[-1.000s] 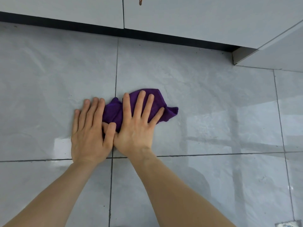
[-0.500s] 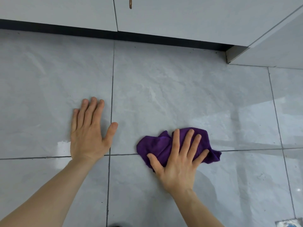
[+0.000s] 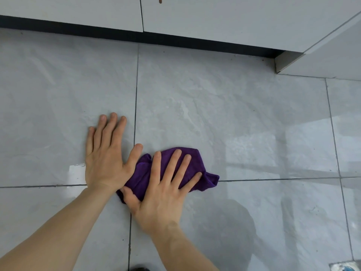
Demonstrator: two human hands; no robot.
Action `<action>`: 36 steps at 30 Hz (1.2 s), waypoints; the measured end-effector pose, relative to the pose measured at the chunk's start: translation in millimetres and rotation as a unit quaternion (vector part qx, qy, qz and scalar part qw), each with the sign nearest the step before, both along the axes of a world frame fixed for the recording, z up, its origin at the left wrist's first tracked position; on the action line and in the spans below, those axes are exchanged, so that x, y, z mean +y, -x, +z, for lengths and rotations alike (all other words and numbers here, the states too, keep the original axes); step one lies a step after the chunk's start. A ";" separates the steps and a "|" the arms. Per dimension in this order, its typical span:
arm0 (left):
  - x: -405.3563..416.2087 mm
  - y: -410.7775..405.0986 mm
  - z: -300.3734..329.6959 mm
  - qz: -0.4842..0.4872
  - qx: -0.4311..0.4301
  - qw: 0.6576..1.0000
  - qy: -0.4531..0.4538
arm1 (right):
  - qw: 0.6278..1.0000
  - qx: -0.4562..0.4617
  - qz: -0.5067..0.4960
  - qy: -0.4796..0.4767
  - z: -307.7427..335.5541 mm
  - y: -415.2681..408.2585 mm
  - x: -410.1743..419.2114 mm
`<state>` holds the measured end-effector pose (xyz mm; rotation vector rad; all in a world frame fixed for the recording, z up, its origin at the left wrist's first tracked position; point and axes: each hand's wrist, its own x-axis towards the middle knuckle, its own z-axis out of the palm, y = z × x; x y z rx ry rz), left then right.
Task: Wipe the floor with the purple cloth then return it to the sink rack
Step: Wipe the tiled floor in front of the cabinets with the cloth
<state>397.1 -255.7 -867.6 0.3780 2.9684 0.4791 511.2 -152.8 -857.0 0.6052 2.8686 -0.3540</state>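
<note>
A bunched purple cloth [image 3: 140, 178] lies on the grey tiled floor [image 3: 244, 124], across a grout crossing. My right hand [image 3: 164, 192] presses flat on it, fingers spread, thumb at the cloth's near left edge. My left hand [image 3: 106, 155] rests flat on the bare tile just left of the cloth, fingers apart, thumb touching the cloth's left edge. Most of the cloth is hidden under my right hand. No sink rack shows.
White cabinet doors [image 3: 214, 16] with a dark toe-kick [image 3: 156, 39] run along the far edge. A cabinet corner [image 3: 287, 61] juts out at the far right. A small blue-and-white object [image 3: 343, 267] shows at the bottom right corner.
My right hand first slid the cloth right and toward me, away from my left hand, then back left until it touches my left thumb. My left hand stayed flat on the tile.
</note>
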 end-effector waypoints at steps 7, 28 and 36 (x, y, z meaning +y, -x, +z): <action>-0.9 1.3 7.3 0.000 -0.039 0.998 -0.039 | 1.000 0.018 0.020 0.007 1.8 -9.3 10.5; 24.6 -95.3 29.2 -0.179 -0.036 0.983 0.004 | 0.995 -0.020 -0.092 0.011 22.7 -53.9 123.4; 83.5 -109.8 50.1 -0.256 0.004 0.967 -0.009 | 0.997 0.078 -0.023 0.016 41.1 -93.6 176.1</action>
